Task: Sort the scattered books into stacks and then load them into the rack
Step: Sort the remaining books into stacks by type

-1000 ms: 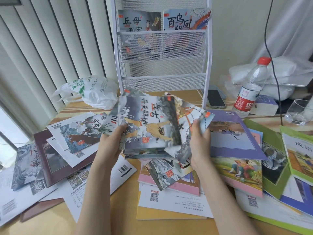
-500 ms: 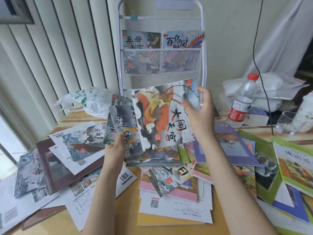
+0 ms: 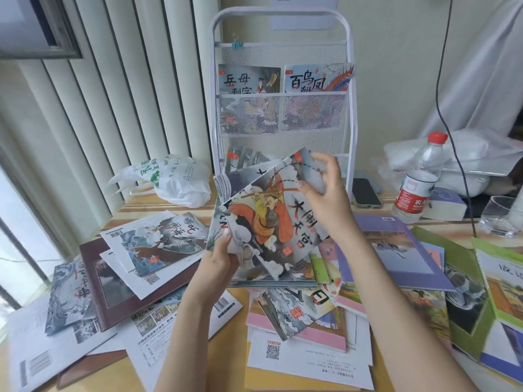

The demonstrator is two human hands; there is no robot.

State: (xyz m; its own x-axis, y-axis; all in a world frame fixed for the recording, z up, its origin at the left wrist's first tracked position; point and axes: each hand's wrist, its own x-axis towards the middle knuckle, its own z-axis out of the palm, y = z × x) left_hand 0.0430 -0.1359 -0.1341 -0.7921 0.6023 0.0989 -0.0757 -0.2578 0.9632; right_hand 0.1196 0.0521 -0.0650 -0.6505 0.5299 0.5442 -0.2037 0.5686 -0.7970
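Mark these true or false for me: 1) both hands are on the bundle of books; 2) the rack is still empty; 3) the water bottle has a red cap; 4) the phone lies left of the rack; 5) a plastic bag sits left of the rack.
1) True. The left hand grips the bundle of books at its lower left, and the right hand pinches the top book's upper corner.
2) False. The rack already has two books standing in its upper pocket.
3) True. The water bottle has a red cap.
4) False. The phone lies right of the rack's foot.
5) True. The plastic bag sits left of the rack.
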